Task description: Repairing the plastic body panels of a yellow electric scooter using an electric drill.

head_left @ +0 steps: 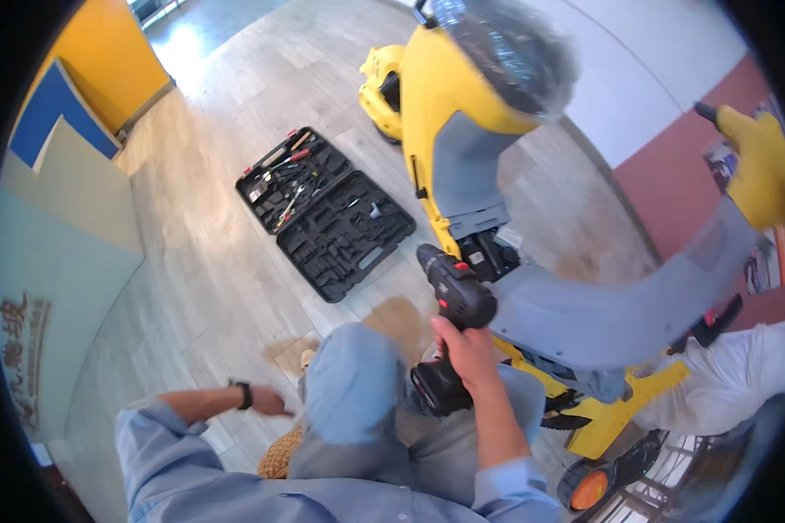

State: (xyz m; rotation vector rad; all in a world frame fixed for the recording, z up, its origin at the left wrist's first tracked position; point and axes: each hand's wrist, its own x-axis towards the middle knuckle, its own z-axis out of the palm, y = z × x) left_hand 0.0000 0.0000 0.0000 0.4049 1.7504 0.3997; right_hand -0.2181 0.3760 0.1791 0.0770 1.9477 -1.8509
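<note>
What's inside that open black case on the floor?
One half of the case holds hand tools, one red-handled; the other shows moulded recesses and a small pale piece. Anything beneath the tools is hidden.

They wear a light-blue shirt (pixel 349 506) with sleeves (pixel 510 488) bunched up, pale blue-grey trousers (pixel 353 379), and a black wristband (pixel 245 395) on the left.

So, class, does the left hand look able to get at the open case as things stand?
Probably, with a forward lean: the left hand looks empty, though blurred, and mostly floor shows between it and the case. The case lies well ahead, so arm reach alone may fall short.
</note>
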